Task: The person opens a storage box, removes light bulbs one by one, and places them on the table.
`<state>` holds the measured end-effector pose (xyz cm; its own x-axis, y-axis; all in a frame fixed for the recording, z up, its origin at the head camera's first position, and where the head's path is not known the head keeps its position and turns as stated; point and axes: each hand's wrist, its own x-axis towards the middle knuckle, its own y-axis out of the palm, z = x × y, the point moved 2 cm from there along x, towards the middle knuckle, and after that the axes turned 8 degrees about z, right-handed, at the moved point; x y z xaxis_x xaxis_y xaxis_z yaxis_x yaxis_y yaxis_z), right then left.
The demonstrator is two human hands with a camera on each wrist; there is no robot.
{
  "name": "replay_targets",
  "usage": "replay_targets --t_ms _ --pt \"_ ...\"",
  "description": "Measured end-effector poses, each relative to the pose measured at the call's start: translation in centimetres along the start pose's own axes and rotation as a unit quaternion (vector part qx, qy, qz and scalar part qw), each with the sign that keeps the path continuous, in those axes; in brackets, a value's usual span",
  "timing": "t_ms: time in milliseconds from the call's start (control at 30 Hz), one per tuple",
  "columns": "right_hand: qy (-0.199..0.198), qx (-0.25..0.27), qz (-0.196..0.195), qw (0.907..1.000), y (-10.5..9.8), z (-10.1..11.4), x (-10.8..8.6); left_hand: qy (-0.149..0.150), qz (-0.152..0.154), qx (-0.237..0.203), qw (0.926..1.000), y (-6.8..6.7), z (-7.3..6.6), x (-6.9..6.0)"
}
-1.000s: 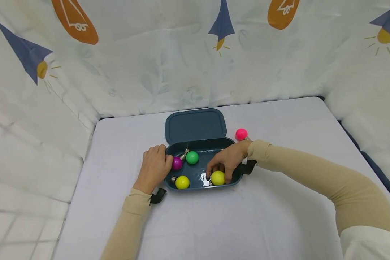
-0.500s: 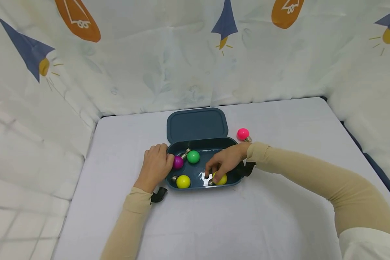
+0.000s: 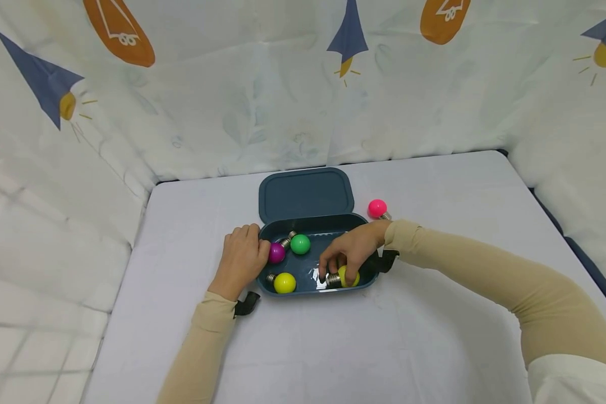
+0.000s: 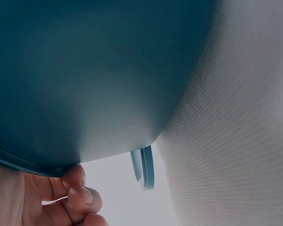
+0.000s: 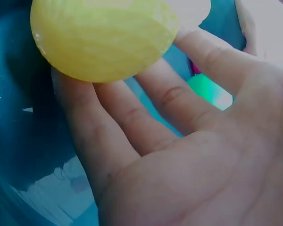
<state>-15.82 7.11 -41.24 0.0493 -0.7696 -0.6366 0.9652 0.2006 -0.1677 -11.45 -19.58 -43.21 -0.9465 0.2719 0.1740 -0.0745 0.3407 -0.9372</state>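
Observation:
A dark blue plastic box (image 3: 314,225) holds several small coloured light bulbs. My left hand (image 3: 239,259) grips its left end wall, with fingertips by the rim in the left wrist view. Inside the box at front right, my right hand (image 3: 356,248) pinches a yellow light bulb (image 5: 101,42) between thumb and fingers; its metal screw base (image 3: 333,280) points left. Another yellow bulb (image 3: 285,283) lies at front left. A purple bulb (image 3: 276,252) rests beside my left thumb, next to a green bulb (image 3: 300,244).
The box's flat lid (image 3: 306,193) lies behind it on the white table (image 3: 303,348). A pink bulb (image 3: 377,208) lies on the table at the back right, close to my right wrist. Printed white cloth (image 3: 262,123) hangs around the table.
My right thumb has shifted over the yellow bulb, and the bulb has turned and slid slightly right, so more of its screw base shows. My left hand keeps its place on the box.

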Motion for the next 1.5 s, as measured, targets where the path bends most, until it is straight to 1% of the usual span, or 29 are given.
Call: replay_targets --t_ms 200,333,500,767,967,1167,1400,1500 --pt "-0.01 -0.004 -0.002 0.9999 -0.1 0.1 -0.4 -0.004 0.002 0.002 1.0 -0.1 0.0 0.0" --pt "-0.034 -0.017 -0.024 0.999 -0.3 0.3 -1.0 -0.004 0.002 0.004 1.0 -0.1 0.0 0.0" --pt "-0.059 -0.011 -0.05 0.9969 -0.6 0.3 -1.6 -0.002 -0.001 0.001 1.0 -0.2 0.0 0.0" --pt "-0.072 0.003 -0.078 0.9943 -0.5 0.0 -1.8 -0.007 0.004 0.0 1.0 -0.1 0.0 -0.1" --pt "-0.086 0.003 -0.105 0.9907 -0.3 0.1 -2.4 -0.002 0.0 -0.002 1.0 -0.1 -0.1 -0.1" --pt "-0.101 0.017 -0.131 0.9861 0.0 0.3 -2.9 0.004 -0.007 -0.002 1.0 -0.1 -0.1 -0.1" --pt "-0.098 0.032 -0.15 0.9833 0.3 0.1 -3.3 0.002 -0.006 -0.003 1.0 0.0 0.0 -0.1" --pt "-0.102 0.034 -0.157 0.9818 0.5 0.1 -3.4 0.001 -0.006 -0.003 1.0 0.0 0.0 -0.1"
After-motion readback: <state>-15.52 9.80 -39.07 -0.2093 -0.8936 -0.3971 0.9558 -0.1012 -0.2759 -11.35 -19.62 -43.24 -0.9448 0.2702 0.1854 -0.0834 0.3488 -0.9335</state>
